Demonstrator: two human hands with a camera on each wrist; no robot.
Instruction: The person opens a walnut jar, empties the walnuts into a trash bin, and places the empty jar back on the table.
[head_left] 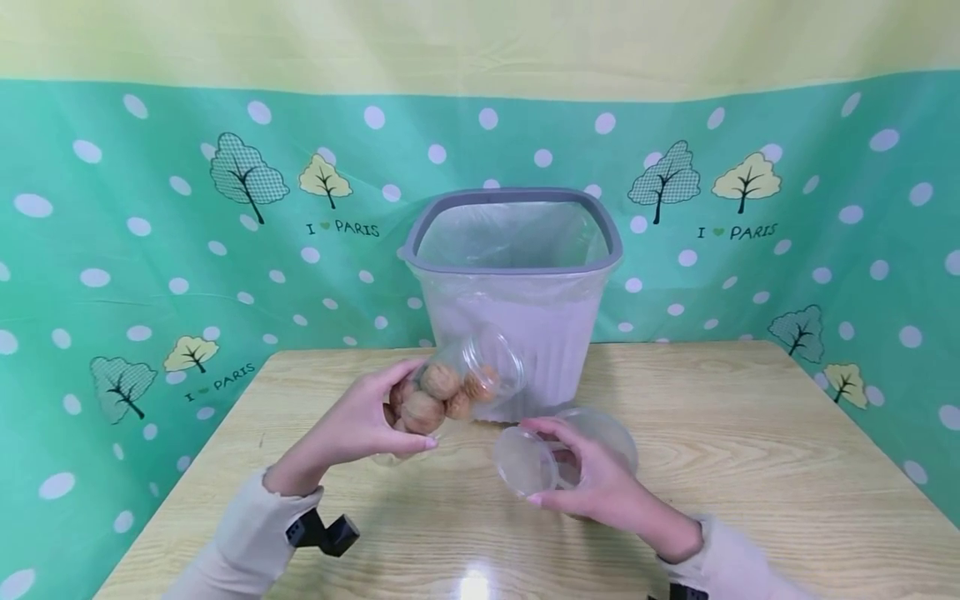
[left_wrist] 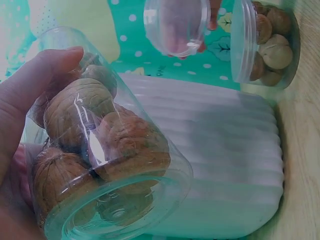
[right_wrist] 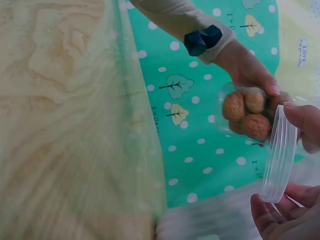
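My left hand [head_left: 363, 421] grips a clear plastic jar [head_left: 465, 358] by its lower part, thumb and fingers wrapped round it. The jar is tilted, its mouth towards the right, and several walnuts [head_left: 422, 411] lie inside. Between thumb and fingertips my right hand [head_left: 596, 479] pinches a round translucent lid [head_left: 522, 461] by its rim, apart from the jar's mouth. Behind the right hand stands a second clear jar [left_wrist: 295, 55], partly hidden in the head view. It holds walnuts too, and a lid [left_wrist: 243, 42] sits on it.
A pale waste bin [head_left: 517, 312] with a grey rim [head_left: 517, 271] and a clear liner stands behind the hands at the back of the wooden table [head_left: 750, 433]. A green dotted curtain [head_left: 480, 133] hangs round the back and sides.
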